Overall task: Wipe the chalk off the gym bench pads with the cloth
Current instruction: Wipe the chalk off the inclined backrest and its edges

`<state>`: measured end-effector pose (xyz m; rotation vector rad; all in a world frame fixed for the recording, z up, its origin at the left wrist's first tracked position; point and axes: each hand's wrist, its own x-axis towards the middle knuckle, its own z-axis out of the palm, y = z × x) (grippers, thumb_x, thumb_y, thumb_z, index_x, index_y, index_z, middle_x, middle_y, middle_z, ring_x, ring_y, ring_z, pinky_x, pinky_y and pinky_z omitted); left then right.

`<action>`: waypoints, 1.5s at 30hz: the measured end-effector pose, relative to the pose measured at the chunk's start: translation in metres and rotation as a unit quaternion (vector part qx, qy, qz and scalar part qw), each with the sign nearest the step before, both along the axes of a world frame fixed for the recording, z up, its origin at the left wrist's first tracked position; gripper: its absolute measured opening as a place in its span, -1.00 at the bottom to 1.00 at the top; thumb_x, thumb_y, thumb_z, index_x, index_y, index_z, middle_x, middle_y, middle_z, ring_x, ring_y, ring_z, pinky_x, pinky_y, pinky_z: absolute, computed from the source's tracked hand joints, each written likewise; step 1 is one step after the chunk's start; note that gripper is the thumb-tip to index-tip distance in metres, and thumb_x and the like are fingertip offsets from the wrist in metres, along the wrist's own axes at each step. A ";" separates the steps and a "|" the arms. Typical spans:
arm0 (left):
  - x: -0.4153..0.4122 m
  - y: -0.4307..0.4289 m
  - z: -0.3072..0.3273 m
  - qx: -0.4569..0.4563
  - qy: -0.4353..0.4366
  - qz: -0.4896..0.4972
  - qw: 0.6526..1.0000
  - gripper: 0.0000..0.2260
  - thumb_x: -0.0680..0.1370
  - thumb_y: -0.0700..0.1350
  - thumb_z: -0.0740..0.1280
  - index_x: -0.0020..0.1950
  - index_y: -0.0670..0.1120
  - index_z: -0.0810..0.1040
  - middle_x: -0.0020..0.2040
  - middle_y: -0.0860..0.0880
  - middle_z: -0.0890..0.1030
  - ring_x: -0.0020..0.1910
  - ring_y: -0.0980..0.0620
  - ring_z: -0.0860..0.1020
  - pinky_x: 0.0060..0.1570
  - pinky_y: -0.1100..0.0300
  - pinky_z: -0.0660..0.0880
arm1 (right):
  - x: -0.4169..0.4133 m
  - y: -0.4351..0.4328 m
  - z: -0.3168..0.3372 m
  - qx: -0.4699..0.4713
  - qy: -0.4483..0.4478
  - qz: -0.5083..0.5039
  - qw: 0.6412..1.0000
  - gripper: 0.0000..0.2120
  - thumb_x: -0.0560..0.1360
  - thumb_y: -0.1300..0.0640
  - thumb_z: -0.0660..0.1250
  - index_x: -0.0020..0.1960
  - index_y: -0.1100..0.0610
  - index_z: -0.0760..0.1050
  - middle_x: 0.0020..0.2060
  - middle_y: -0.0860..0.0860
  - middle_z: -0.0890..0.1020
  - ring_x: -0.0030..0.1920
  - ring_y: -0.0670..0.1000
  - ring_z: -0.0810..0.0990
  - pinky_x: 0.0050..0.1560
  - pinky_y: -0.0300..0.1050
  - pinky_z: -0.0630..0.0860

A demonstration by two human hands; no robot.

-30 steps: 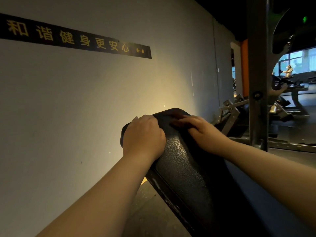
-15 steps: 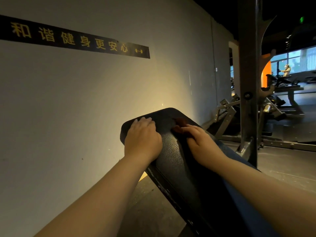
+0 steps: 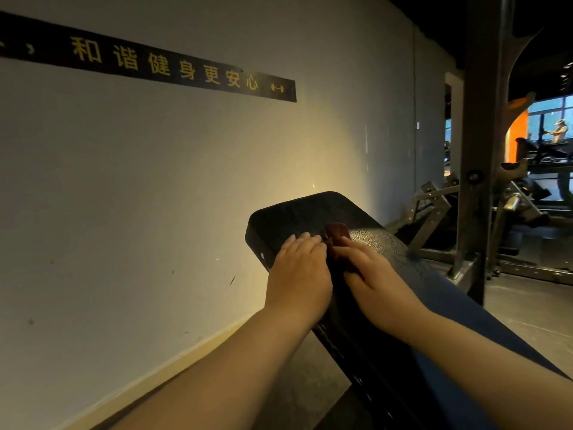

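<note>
A dark reddish cloth (image 3: 336, 232) is pressed onto the pebbled black surface of the bench pad (image 3: 310, 212), near the pad's far end. Most of the cloth is hidden beneath the right hand (image 3: 376, 276). Only a bunched edge beyond the fingertips and a strip along the thumb side are seen. The right fingers (image 3: 350, 251) are laid nearly straight across it, not clenched. The left hand (image 3: 299, 274) is rested flat on the pad just beside the cloth, its fingers released and holding nothing. The pad's near end is lost in shadow and cut off at the lower edge. Chalk cannot be made out in the dim light. A steel upright (image 3: 477, 150) is seen to the right of the pad.
</note>
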<state>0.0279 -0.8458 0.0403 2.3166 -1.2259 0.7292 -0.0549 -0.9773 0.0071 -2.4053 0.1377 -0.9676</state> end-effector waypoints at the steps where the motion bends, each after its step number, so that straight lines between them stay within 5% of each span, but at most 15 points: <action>1: -0.003 0.001 -0.003 -0.007 0.001 0.002 1.000 -0.59 0.72 -0.04 0.00 0.58 -0.01 0.26 0.58 0.03 0.26 0.59 0.06 0.13 0.48 0.23 -0.16 | -0.007 -0.001 -0.002 -0.008 0.012 0.027 1.000 -0.54 0.62 0.21 0.21 0.48 -0.10 0.38 0.50 -0.20 0.29 0.48 -0.17 0.23 0.50 -0.10 0.20; 3: -0.010 0.003 -0.008 -0.014 0.011 0.004 1.000 -0.59 0.72 -0.03 0.02 0.58 0.00 0.26 0.58 0.03 0.26 0.59 0.04 0.14 0.50 0.22 -0.13 | -0.018 -0.012 -0.002 -0.010 0.042 0.044 0.998 -0.54 0.64 0.19 0.20 0.47 -0.15 0.35 0.47 -0.28 0.26 0.45 -0.24 0.24 0.47 -0.19 0.20; 7: -0.020 0.005 -0.015 -0.006 0.020 -0.010 1.000 -0.60 0.71 -0.09 0.05 0.57 -0.02 0.28 0.57 0.03 0.29 0.57 0.04 0.17 0.54 0.18 -0.07 | -0.018 -0.007 -0.004 0.021 0.022 -0.043 0.999 -0.54 0.63 0.20 0.19 0.50 -0.07 0.35 0.52 -0.12 0.26 0.50 -0.05 0.24 0.53 -0.03 0.20; 12: -0.023 0.015 -0.010 -0.091 0.073 -0.032 0.993 -0.73 0.68 -0.11 0.19 0.31 -0.01 0.58 0.29 0.05 0.57 0.30 0.11 0.47 0.37 0.24 0.34 | -0.037 0.013 -0.010 -0.015 0.072 0.032 0.997 -0.51 0.65 0.13 0.16 0.54 -0.17 0.26 0.54 -0.25 0.17 0.50 -0.20 0.14 0.47 -0.18 0.13; 19: -0.033 0.015 -0.023 -0.044 0.072 -0.040 0.996 -0.65 0.66 -0.22 0.17 0.42 -0.02 0.51 0.46 0.04 0.45 0.53 0.02 0.25 0.52 0.18 0.08 | -0.051 -0.007 -0.019 0.081 0.057 -0.140 0.985 -0.56 0.63 0.17 0.18 0.50 -0.01 0.35 0.56 -0.03 0.24 0.54 0.08 0.21 0.53 0.11 0.21; 23: -0.055 0.015 -0.018 -0.077 0.147 -0.058 0.984 -0.69 0.63 -0.16 0.18 0.30 0.01 0.58 0.31 0.03 0.55 0.30 0.06 0.44 0.31 0.23 0.37 | -0.051 0.032 -0.018 0.125 0.034 -0.047 0.991 -0.63 0.65 0.16 0.16 0.41 -0.06 0.47 0.46 -0.15 0.35 0.48 -0.10 0.26 0.50 -0.07 0.20; 25: -0.073 0.013 -0.016 -0.105 0.182 -0.070 0.975 -0.71 0.63 -0.09 0.17 0.30 0.00 0.56 0.25 0.02 0.53 0.18 0.09 0.46 0.20 0.28 0.39 | -0.060 0.045 -0.010 0.272 -0.003 0.062 0.960 -0.72 0.64 0.12 0.19 0.21 -0.11 0.61 0.28 -0.15 0.55 0.34 -0.13 0.46 0.33 -0.17 0.35; 26: -0.080 0.011 -0.018 -0.094 0.175 -0.074 0.977 -0.69 0.64 -0.04 0.16 0.34 -0.02 0.51 0.30 0.00 0.49 0.27 0.06 0.43 0.35 0.19 0.33 | -0.065 0.048 -0.005 0.372 -0.029 0.118 0.920 -0.75 0.61 0.04 0.22 0.12 -0.10 0.66 0.17 -0.11 0.65 0.23 -0.11 0.57 0.21 -0.17 0.44; 28: -0.089 0.008 -0.029 -0.004 0.121 -0.061 0.991 -0.54 0.62 0.14 0.12 0.49 0.00 0.33 0.52 -0.09 0.29 0.55 -0.07 0.15 0.58 -0.03 -0.06 | -0.071 0.036 -0.006 0.501 -0.071 0.175 0.845 -0.66 0.61 -0.12 0.14 0.25 -0.14 0.60 0.18 -0.11 0.67 0.21 -0.11 0.60 0.15 -0.16 0.45; 29: -0.091 0.008 -0.036 0.051 0.081 -0.046 0.994 -0.44 0.60 0.23 0.09 0.56 0.03 0.20 0.60 -0.12 0.11 0.61 -0.11 -0.04 0.56 -0.11 -0.22 | -0.073 0.029 -0.010 0.501 -0.072 0.181 0.843 -0.62 0.64 -0.15 0.06 0.36 -0.17 0.50 0.26 -0.15 0.63 0.27 -0.14 0.55 0.19 -0.18 0.41; 31: -0.090 0.007 -0.045 0.120 0.004 -0.027 0.992 -0.35 0.60 0.29 0.08 0.61 0.06 -0.01 0.64 -0.10 -0.13 0.61 -0.12 -0.23 0.49 -0.24 -0.36 | -0.075 0.022 -0.017 0.439 -0.051 0.149 0.884 -0.60 0.67 -0.17 -0.04 0.42 -0.21 0.41 0.30 -0.24 0.56 0.32 -0.25 0.46 0.22 -0.27 0.34; 34: -0.085 0.004 -0.038 0.129 -0.016 -0.050 0.990 -0.45 0.63 0.17 0.11 0.58 0.03 0.09 0.65 -0.02 0.00 0.62 -0.06 -0.07 0.50 -0.18 -0.37 | -0.071 0.023 -0.030 0.375 -0.085 0.115 0.916 -0.67 0.69 -0.09 0.04 0.37 -0.22 0.46 0.25 -0.24 0.60 0.25 -0.30 0.53 0.23 -0.28 0.38; 38: -0.073 0.004 -0.021 0.092 -0.027 -0.101 0.990 -0.51 0.55 0.06 0.23 0.48 0.03 0.28 0.42 0.02 0.39 0.43 -0.03 0.33 0.59 -0.05 -0.08 | -0.071 0.030 -0.039 0.335 -0.114 0.078 0.932 -0.65 0.65 -0.10 0.12 0.40 -0.18 0.44 0.22 -0.25 0.61 0.25 -0.23 0.55 0.22 -0.23 0.43; 42: -0.051 0.012 -0.011 0.087 -0.066 -0.087 0.990 -0.49 0.55 -0.01 0.24 0.51 0.03 0.32 0.36 -0.02 0.39 0.36 -0.08 0.35 0.56 -0.05 0.11 | -0.072 0.029 -0.042 0.315 -0.098 0.041 0.943 -0.66 0.70 0.05 0.07 0.41 -0.22 0.37 0.17 -0.33 0.56 0.18 -0.41 0.50 0.02 -0.51 0.42; 45: -0.014 0.020 0.012 0.025 -0.043 -0.032 0.998 -0.57 0.54 -0.01 0.26 0.42 0.04 0.44 0.30 -0.01 0.40 0.33 -0.11 0.35 0.30 -0.04 0.44 | -0.071 0.028 -0.045 0.278 -0.078 0.018 0.957 -0.63 0.70 0.03 0.08 0.46 -0.23 0.33 0.27 -0.36 0.43 0.30 -0.39 0.37 0.20 -0.41 0.34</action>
